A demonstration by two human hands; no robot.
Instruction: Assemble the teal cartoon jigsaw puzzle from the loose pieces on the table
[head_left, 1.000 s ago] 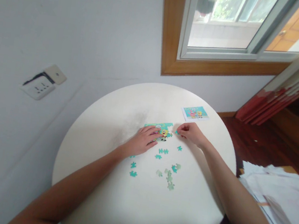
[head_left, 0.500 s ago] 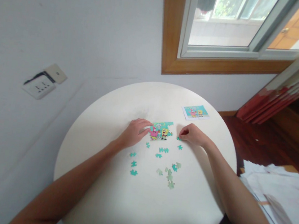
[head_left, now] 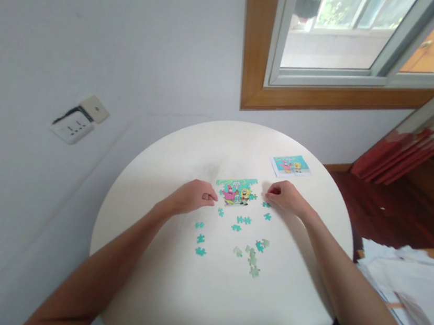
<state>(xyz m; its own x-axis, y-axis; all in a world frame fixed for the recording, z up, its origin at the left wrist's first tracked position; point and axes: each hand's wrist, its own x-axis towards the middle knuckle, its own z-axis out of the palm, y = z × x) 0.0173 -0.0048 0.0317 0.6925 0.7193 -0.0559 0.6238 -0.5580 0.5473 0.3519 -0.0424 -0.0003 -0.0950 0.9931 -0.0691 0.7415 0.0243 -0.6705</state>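
A partly joined cartoon jigsaw (head_left: 238, 190) lies near the middle of the round white table (head_left: 169, 294). My left hand (head_left: 191, 197) rests just left of it, fingers curled in, with nothing visible in them. My right hand (head_left: 284, 197) sits just right of it, fingers bunched over a small teal piece (head_left: 266, 204) on the table. Several loose teal and pale green pieces (head_left: 249, 240) are scattered in front of the puzzle.
A small reference picture card (head_left: 291, 166) lies at the table's far right. The white wall with a socket plate (head_left: 73, 125) is to the left, a wood-framed window (head_left: 332, 60) behind. White papers (head_left: 410, 292) lie on the dark floor at right.
My left hand slid off the joined puzzle to its left side and curled up, uncovering the picture. My right hand drew back slightly from the puzzle's right edge.
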